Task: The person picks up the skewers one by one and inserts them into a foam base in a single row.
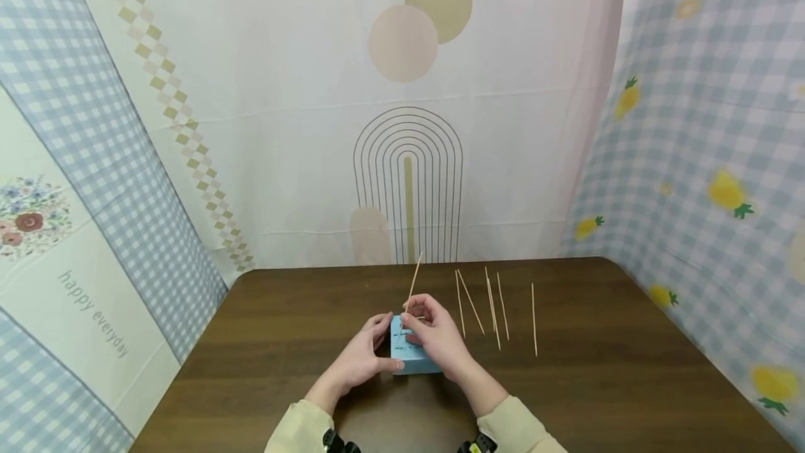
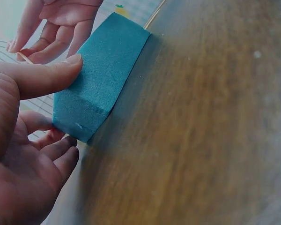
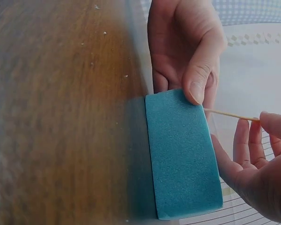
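A light-blue foam block (image 1: 416, 366) lies on the table in front of me, with small dark marks on its top. My left hand (image 1: 363, 355) grips its left end, thumb on the near side and fingers around the far corner. Above the block, my right hand (image 1: 438, 335) pinches a thin wooden skewer (image 1: 415, 274) between thumb and fingers. The skewer stands tilted, its upper end leaning slightly right. In the right wrist view its lower stretch (image 3: 227, 114) meets the block's top edge beside the left thumb (image 3: 196, 91).
Several loose skewers (image 1: 534, 320) lie on the brown wooden table (image 1: 616, 369) right of the block. Patterned cloths hang behind the table (image 1: 302, 159) and at both sides. Tiny pale crumbs (image 3: 104, 33) dot the tabletop.
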Demonstrator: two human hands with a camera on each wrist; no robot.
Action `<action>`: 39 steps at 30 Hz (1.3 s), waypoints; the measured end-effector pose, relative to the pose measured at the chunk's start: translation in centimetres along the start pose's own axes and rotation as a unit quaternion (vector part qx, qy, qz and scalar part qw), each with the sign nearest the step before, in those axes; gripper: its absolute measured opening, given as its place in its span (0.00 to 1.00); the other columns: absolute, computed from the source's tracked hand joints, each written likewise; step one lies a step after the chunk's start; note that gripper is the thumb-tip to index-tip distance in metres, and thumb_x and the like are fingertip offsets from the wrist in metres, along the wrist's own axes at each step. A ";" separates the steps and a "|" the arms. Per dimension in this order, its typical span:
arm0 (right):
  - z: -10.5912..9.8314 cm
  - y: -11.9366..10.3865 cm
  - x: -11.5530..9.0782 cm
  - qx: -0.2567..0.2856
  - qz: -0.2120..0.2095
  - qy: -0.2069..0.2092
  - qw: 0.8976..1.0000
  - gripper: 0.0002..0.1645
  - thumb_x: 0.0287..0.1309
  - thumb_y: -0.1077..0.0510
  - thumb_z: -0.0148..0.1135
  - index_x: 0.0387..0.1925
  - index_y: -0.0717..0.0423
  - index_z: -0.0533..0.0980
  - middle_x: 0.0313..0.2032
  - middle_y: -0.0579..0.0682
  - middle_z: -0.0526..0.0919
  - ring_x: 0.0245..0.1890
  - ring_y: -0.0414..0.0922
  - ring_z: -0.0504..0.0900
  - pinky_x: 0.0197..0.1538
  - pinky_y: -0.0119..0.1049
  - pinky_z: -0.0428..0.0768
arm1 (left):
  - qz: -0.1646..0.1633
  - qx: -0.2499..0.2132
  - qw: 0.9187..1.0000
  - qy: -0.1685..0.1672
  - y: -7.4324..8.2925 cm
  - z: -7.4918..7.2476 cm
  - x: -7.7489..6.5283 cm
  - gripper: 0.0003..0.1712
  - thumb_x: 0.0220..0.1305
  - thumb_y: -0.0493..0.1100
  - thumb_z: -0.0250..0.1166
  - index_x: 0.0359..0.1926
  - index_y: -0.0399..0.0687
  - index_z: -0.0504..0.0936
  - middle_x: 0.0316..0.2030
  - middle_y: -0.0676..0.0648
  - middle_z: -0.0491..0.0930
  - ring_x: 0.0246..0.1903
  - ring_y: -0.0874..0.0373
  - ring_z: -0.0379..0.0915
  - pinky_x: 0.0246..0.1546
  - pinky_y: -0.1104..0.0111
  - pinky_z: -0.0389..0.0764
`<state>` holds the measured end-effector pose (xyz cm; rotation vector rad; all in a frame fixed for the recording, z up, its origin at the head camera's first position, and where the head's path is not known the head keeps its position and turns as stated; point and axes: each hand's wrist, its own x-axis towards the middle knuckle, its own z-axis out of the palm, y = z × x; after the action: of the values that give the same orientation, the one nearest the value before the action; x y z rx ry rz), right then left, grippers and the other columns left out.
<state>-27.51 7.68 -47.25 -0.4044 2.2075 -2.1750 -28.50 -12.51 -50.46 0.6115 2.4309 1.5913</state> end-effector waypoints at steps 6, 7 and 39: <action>0.0 0.1 -0.1 -0.026 -0.014 -0.008 1.000 0.13 0.76 0.58 0.66 0.54 0.60 0.76 0.47 0.55 0.82 0.48 0.49 0.86 0.53 0.51 0.88 | 0.005 -0.004 1.000 -0.005 0.1 0.0 0.0 0.59 0.59 0.38 0.80 0.82 0.29 0.55 0.80 0.33 0.55 0.79 0.32 0.53 0.77 0.42 0.56; 0.0 0.1 -0.1 -0.034 -0.017 -0.012 0.999 0.13 0.75 0.58 0.66 0.54 0.61 0.77 0.46 0.55 0.82 0.48 0.48 0.86 0.53 0.50 0.89 | 0.008 -0.004 1.000 -0.005 0.2 0.0 -0.1 0.59 0.59 0.38 0.80 0.82 0.29 0.55 0.79 0.33 0.55 0.79 0.32 0.53 0.77 0.41 0.56; -0.1 0.0 -0.2 -0.192 -0.058 -0.053 0.978 0.04 0.69 0.60 0.73 0.42 0.52 0.84 0.38 0.42 0.87 0.38 0.41 0.85 0.44 0.35 0.82 | 0.013 0.006 1.000 -0.003 0.1 0.0 -0.3 0.58 0.60 0.40 0.81 0.82 0.30 0.56 0.79 0.35 0.57 0.79 0.33 0.55 0.76 0.42 0.59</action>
<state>-27.35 7.78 -47.32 -0.6564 2.5985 -1.7131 -28.22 -12.58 -50.39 0.6504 2.4409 1.5826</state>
